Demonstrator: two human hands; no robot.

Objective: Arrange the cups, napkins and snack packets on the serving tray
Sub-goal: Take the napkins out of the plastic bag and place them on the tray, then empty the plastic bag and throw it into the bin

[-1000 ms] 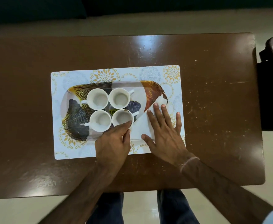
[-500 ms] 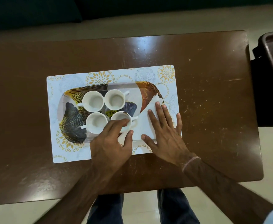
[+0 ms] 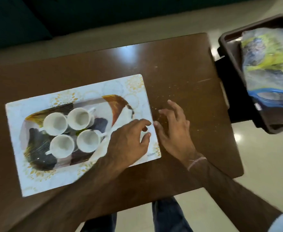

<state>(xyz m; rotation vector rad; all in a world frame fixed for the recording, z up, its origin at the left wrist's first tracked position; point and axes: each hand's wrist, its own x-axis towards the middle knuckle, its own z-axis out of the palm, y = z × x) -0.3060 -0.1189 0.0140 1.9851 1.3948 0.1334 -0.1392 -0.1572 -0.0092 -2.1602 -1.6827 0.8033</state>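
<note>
A: Tray [image 3: 119, 104]: oval, leaf-patterned in gold, rust and dark grey, lying on a pale placemat [image 3: 87, 178] on the brown table [image 3: 179, 64]. Four white cups [image 3: 85, 118] clustered two by two at its left half, all empty, handles out.

B: Hands?

A: Left hand [image 3: 129, 144] over the tray's right end, fingers loosely curled, gripping nothing. Right hand [image 3: 174, 129] just past the placemat's edge above the table, fingers spread, empty.

B: Beyond?

A: Dark bin [image 3: 234, 67] off the table's right end, holding blurred blue-and-green plastic packets [image 3: 269, 64].
</note>
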